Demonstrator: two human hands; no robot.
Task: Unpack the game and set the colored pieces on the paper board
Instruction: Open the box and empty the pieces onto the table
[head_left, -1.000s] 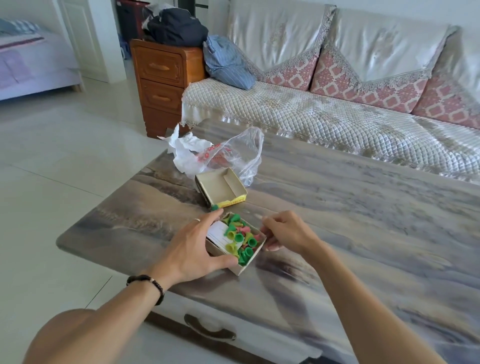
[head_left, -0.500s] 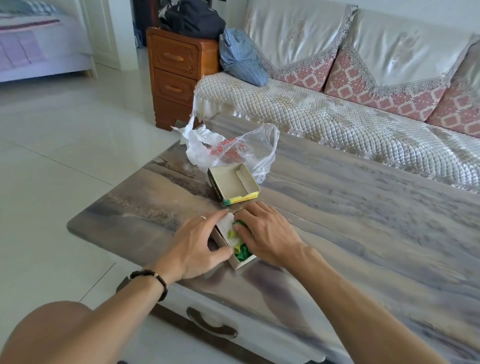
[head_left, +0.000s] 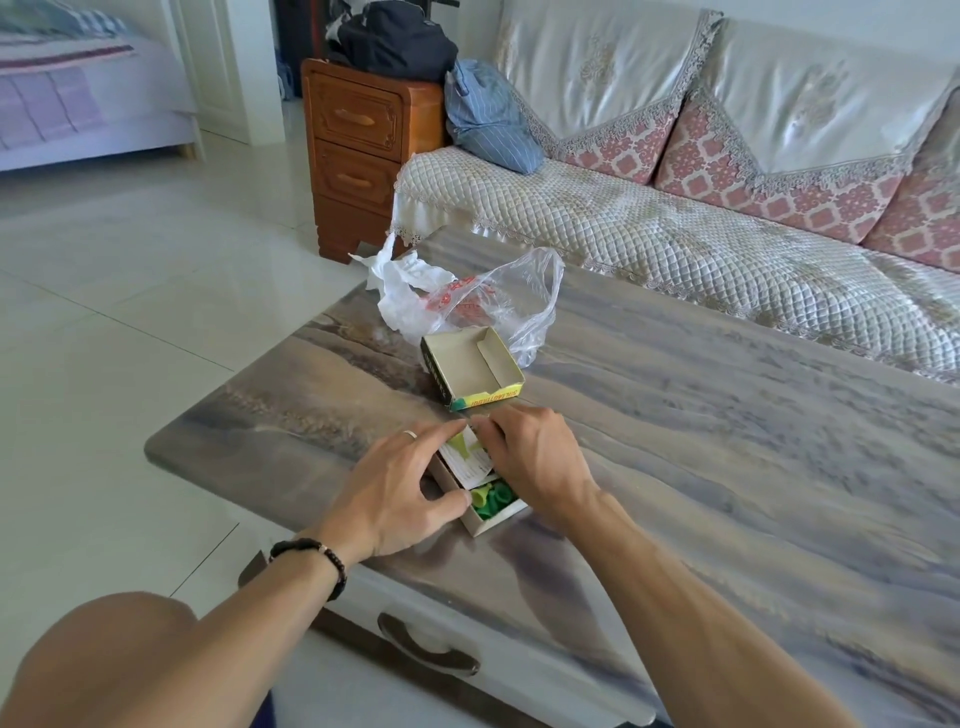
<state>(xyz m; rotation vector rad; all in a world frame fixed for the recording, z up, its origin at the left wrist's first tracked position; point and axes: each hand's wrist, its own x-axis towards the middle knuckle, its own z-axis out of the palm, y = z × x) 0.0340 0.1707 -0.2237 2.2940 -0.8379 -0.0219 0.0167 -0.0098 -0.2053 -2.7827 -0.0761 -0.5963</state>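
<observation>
Sitting near the front left corner of the marbled coffee table (head_left: 727, 467): small open game box (head_left: 485, 522), cardboard, tray side up. Holding green and yellow colored pieces (head_left: 493, 501) at its near end, a folded white paper sheet (head_left: 467, 462) with fine print lying over the far part, one or two yellow-green pieces resting on top of it.

Left hand (head_left: 395, 483) lying against the box's left wall, fingers fairly straight and spread, thumb tip touching the near left corner beside the pieces; index tip reaching toward the far edge of the paper. Ring showing on one finger, dark bead bracelet (head_left: 317, 558) circling the wrist.

Right hand (head_left: 535, 457) covering the right side of the box, fingers curled down over the paper's far edge. Pinching the sheet or only pressing it: cannot tell, fingertips hidden under the knuckles.

Lying just beyond the box: empty box lid (head_left: 472, 366), open side up, yellow-green printed strip facing the camera. Touching its far side: crumpled clear plastic bag (head_left: 498, 306) with red print, white paper bunched at its left.

Standing behind: quilted sofa (head_left: 675, 234), wooden drawer cabinet (head_left: 358, 150) carrying a dark bag (head_left: 395, 39).
</observation>
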